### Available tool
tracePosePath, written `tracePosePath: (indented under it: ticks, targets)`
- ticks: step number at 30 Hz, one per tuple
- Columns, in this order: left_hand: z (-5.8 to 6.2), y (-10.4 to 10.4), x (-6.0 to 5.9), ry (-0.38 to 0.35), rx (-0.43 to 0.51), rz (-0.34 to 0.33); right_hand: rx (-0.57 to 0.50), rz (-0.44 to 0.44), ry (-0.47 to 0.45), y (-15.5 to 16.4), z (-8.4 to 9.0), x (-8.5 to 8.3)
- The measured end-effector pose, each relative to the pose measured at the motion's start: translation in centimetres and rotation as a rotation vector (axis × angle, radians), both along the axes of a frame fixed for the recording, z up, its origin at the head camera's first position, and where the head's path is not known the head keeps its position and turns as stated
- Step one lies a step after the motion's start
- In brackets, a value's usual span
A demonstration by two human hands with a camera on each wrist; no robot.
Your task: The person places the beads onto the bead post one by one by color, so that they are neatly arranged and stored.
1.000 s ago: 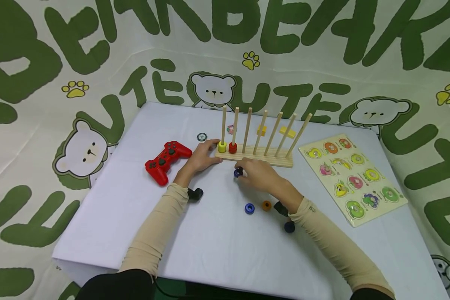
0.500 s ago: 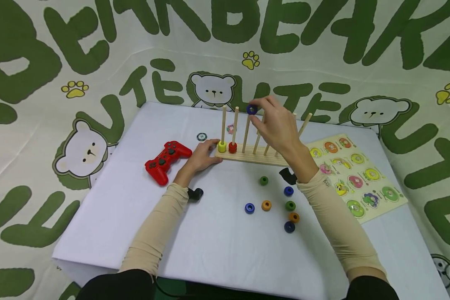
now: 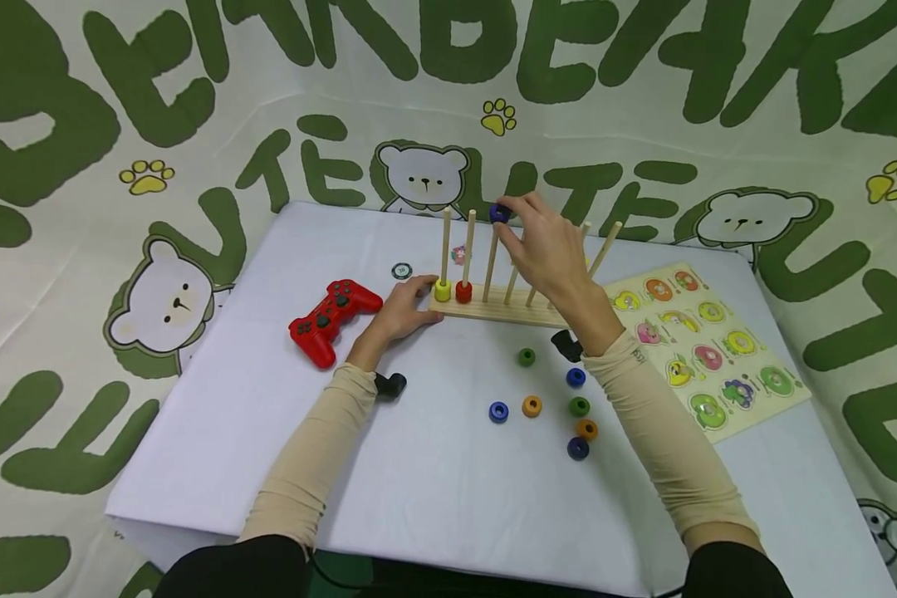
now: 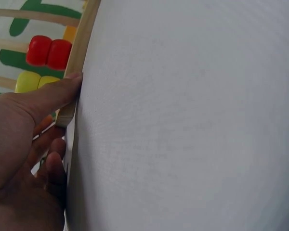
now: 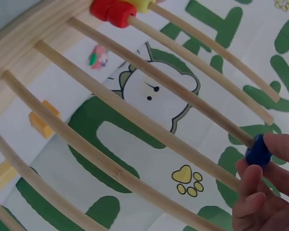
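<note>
- A small dark blue ring [image 3: 500, 213], round with a hole through it, is being pinched between the fingers [image 5: 254, 180] of the right hand [image 3: 549, 249] at the top of the third peg of the wooden peg rack [image 3: 504, 311].
- The rack is being made up of a flat pale wooden base and seven thin round dowels, which are being seen fanned apart in the head view.
- The left end of the rack's base is being touched by the left hand [image 3: 399, 313], whose fingers [image 4: 48, 98] are being kept fairly straight and spread along the wood.
- Two rings are being carried at the foot of the first two pegs: a yellow ring [image 3: 443, 291] and a red ring [image 3: 463, 292].
- Seven loose rings are being seen on the desk [image 3: 433, 482]: two green [image 3: 526, 357], two orange [image 3: 531, 405], two blue [image 3: 498, 411] and one dark blue [image 3: 578, 448].
- A glossy red plastic game controller [image 3: 331, 320] is being seen just left of the left hand.
- A flat wooden puzzle board [image 3: 706, 349] with coloured pieces is being seen at the right.
- The desk is being covered by a smooth white cloth, and a backdrop [image 3: 194, 124] printed with green letters, bears and paws is being hung behind it.
</note>
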State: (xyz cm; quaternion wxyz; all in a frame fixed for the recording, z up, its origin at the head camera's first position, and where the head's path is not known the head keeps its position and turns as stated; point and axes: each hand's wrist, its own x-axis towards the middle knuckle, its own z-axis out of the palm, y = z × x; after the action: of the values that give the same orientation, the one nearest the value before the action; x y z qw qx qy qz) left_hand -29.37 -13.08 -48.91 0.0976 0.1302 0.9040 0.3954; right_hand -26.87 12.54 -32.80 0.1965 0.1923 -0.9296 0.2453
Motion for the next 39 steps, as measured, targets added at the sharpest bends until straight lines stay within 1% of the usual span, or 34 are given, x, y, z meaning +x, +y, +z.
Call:
tracePosePath:
  ticks: [3, 10, 13, 15, 17, 20, 22, 24, 25, 26, 30, 32, 34, 35, 37, 39]
  targets:
    - [-0.1, 0.0, 0.0, -0.001, 0.003, -0.001, 0.017, -0.008, -0.028, 0.0, -0.1, -0.1]
    - [-0.2, 0.0, 0.1, 0.004, 0.009, 0.004, 0.028, -0.019, -0.043, 0.0, -0.2, -0.3]
    - [-0.2, -0.1, 0.1, 0.005, 0.0, 0.006, 0.035, -0.021, -0.039, 0.1, -0.4, 0.0]
    - [-0.2, -0.1, 0.2, 0.006, -0.006, 0.003, 0.015, -0.013, -0.007, 0.4, -0.6, 0.4]
    - [-0.1, -0.1, 0.2, 0.009, -0.005, 0.0, -0.016, 0.006, 0.06, 0.8, -0.8, 1.0]
    - [0.0, 0.0, 0.3, 0.012, 0.007, 0.0, -0.063, 0.056, 0.164, 1.7, -1.2, 2.6]
    - [0.1, 0.0, 0.4, 0.012, 0.013, 0.002, -0.054, 0.095, 0.191, 2.6, -1.6, 4.0]
    - [0.2, 0.0, 0.4, 0.012, 0.01, 0.004, -0.002, 0.142, 0.136, 3.6, -2.1, 5.7]
    - [0.2, 0.0, 0.4, 0.008, 0.006, 0.004, 0.039, 0.171, 0.079, 4.2, -2.4, 6.6]
    - [0.2, 0.1, 0.4, 0.004, 0.0, 0.004, 0.094, 0.206, 0.009, 4.8, -2.7, 7.6]
    - [0.2, 0.1, 0.2, -0.001, -0.013, 0.006, 0.315, 0.336, -0.32, 7.4, -4.3, 11.2]
    - [0.2, 0.1, 0.1, 0.0, -0.013, 0.004, 0.394, 0.37, -0.427, 8.5, -5.2, 12.8]
    - [0.3, 0.0, 0.0, 0.004, -0.01, 0.002, 0.446, 0.386, -0.472, 9.4, -6.2, 14.3]
    - [0.3, 0.0, 0.0, 0.003, -0.013, 0.001, 0.462, 0.394, -0.472, 9.8, -6.6, 14.9]
    - [0.3, 0.0, 0.0, 0.0, -0.018, 0.002, 0.479, 0.412, -0.447, 10.4, -7.5, 16.0]
    - [0.2, 0.0, 0.0, -0.002, -0.023, 0.007, 0.484, 0.443, -0.403, 10.8, -8.4, 16.7]
